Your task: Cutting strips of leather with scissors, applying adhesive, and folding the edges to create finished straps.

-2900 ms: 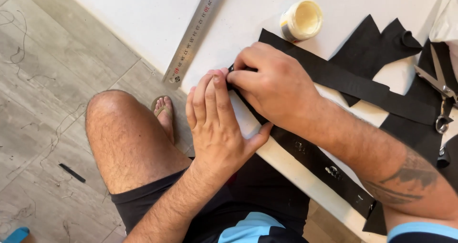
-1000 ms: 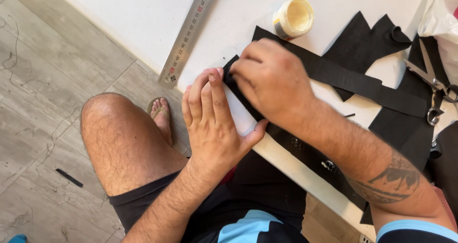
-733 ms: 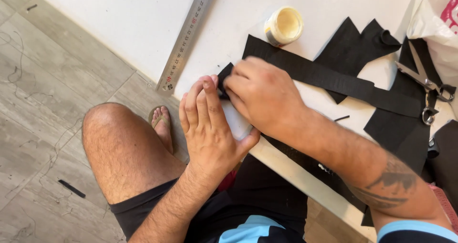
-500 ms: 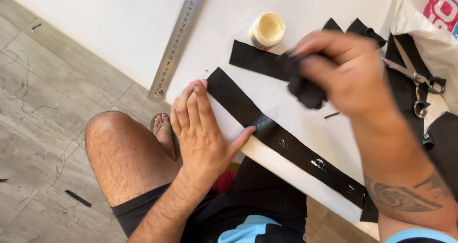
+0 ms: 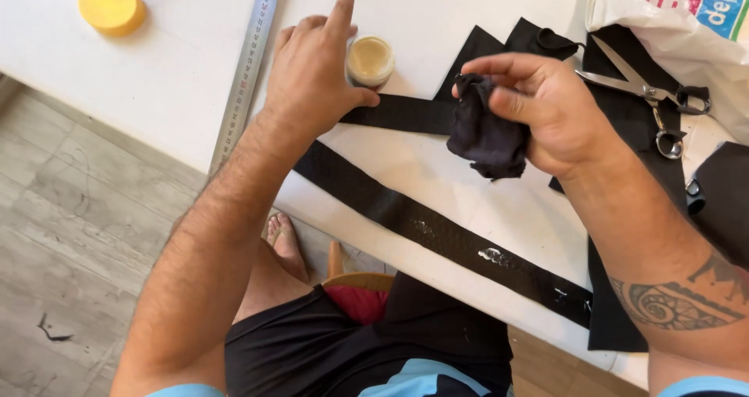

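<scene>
While the right hand pinches a small dark cloth in closed fingers, just right of the little open jar, the left hand rests beside that jar with fingers spread wide. The cloth looks soft, light and floppy, so a bunched pinch suits it. A long black strap lies below the jar on the white bench.

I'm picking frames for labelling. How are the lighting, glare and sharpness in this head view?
Head view: bright, even daylight; the white table is near overexposed, soft shadows fall under both hands, small glints show on the long black strip and the scissors; the right hand and its dark cloth are sharp.
</scene>
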